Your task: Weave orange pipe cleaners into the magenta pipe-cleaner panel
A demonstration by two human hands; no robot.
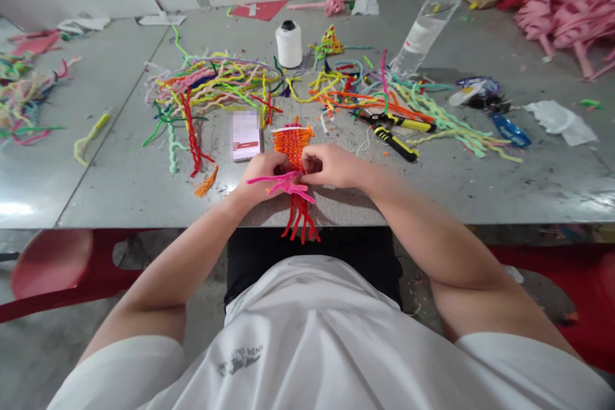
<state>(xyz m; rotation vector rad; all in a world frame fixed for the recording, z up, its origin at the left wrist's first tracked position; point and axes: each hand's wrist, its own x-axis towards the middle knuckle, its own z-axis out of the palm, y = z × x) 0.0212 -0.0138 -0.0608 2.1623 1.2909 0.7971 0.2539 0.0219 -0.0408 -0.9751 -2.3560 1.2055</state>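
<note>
Left hand [265,171] and right hand [331,165] pinch the weave [287,143], near the front edge of the table [144,205]. The shirt [307,346] seemingly reads "ANTA OUT"; the bottle's [439,9] label [417,38] is illegible.

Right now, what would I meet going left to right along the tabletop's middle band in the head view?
Yellow strand, red twisted strands, phone, orange woven piece, yellow-and-black-handled tool, crumpled white tissue.
</note>
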